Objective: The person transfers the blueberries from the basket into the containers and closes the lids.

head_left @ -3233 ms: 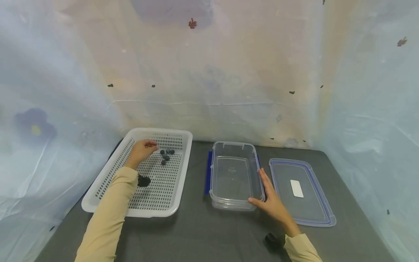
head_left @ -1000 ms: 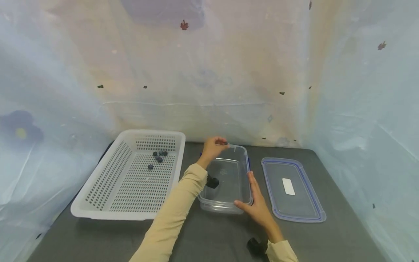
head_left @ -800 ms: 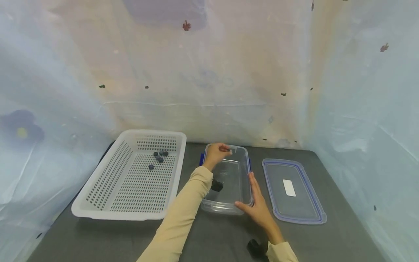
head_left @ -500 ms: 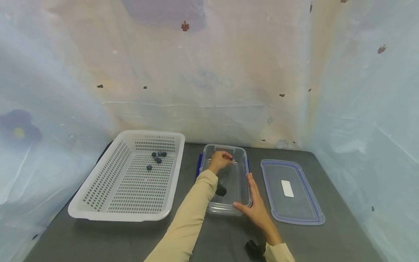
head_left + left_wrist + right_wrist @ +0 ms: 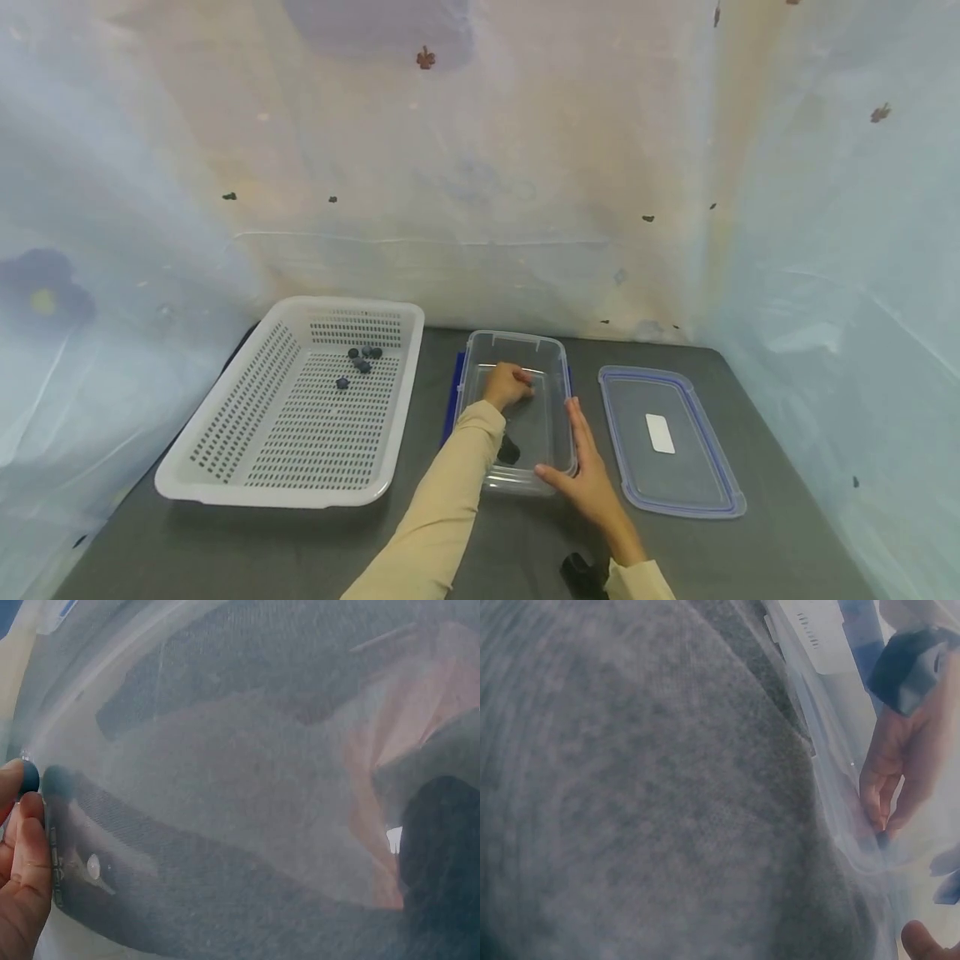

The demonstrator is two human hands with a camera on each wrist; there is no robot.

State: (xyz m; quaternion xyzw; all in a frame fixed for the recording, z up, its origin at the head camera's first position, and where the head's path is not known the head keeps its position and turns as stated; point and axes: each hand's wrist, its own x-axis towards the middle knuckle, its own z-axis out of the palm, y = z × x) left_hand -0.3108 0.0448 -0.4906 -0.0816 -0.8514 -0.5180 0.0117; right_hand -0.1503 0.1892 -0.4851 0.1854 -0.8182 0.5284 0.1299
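Note:
My left hand (image 5: 506, 386) is down inside the clear plastic container (image 5: 542, 433), low over its floor. Between thumb and fingertips it pinches a blueberry (image 5: 29, 777), dark and round in the left wrist view. Through the clear wall, the right wrist view shows the same blueberry (image 5: 883, 838) close to the bottom. My right hand (image 5: 596, 483) rests against the container's right side, fingers straight along the wall and thumb at the front rim. Several more blueberries (image 5: 364, 367) lie in the white perforated basket (image 5: 322, 433) on the left.
A clear lid (image 5: 645, 392) with a blue seal and white label lies flat to the right of the container. Blue side latches (image 5: 452, 400) hang outward from the container. Behind the dark tabletop (image 5: 360, 550) stands a patterned plastic sheet (image 5: 487, 167).
My left hand has gone from the basket across to the container, then down inside it with the blueberry. The right hand keeps its place at the container's side.

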